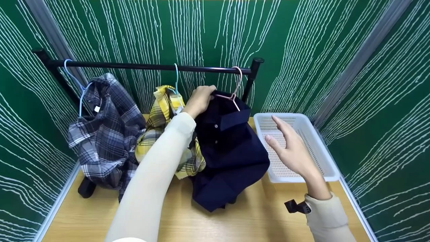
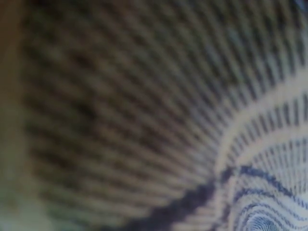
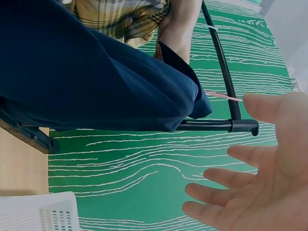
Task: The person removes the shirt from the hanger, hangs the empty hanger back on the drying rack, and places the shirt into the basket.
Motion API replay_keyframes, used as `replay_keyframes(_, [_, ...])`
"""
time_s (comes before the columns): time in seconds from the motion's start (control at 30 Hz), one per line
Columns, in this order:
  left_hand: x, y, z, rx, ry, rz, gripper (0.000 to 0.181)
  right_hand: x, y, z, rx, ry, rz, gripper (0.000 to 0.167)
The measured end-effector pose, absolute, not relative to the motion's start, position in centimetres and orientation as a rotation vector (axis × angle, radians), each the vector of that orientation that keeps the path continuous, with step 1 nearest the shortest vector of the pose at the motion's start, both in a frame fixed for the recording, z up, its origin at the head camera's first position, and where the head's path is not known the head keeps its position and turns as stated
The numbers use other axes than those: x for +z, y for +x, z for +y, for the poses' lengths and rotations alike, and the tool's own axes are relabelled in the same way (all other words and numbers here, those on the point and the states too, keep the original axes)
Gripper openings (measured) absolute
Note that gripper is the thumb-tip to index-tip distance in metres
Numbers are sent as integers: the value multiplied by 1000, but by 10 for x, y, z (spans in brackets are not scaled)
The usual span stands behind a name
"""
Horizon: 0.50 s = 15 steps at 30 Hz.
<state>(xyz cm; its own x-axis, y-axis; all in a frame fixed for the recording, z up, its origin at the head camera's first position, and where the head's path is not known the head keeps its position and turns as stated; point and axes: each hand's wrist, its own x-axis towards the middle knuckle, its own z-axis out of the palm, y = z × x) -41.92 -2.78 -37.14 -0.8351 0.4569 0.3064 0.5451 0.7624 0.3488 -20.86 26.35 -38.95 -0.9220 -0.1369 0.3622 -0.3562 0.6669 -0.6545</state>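
Note:
A navy shirt (image 1: 231, 144) with pale buttons hangs on a pink hanger (image 1: 237, 84) at the rack's right end. My left hand (image 1: 200, 99) pinches the shirt near its left shoulder by the collar; the fingertips are partly hidden behind the cloth. My right hand (image 1: 295, 153) hovers over the white basket with its fingers extended, holding nothing. In the right wrist view that right hand (image 3: 250, 183) is apart from the navy shirt (image 3: 130, 82). Striped, blurred cloth fills the left wrist view close up, and the left hand cannot be made out there.
A black clothes rack (image 1: 134, 65) spans the back. Left of the navy shirt hang a yellow plaid shirt (image 1: 151, 134) on a light blue hanger (image 1: 176, 79) and a grey-blue plaid shirt (image 1: 107, 144) on a blue hanger (image 1: 75, 79). The white perforated basket (image 1: 326, 151) stands right on the wooden table (image 1: 215, 228).

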Motion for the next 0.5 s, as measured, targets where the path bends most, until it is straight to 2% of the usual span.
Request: replay_keyframes(0.5, [-363,-416,-34,-639,-787,-2658,12,-387,-208,266,1108,392,-2576,64])
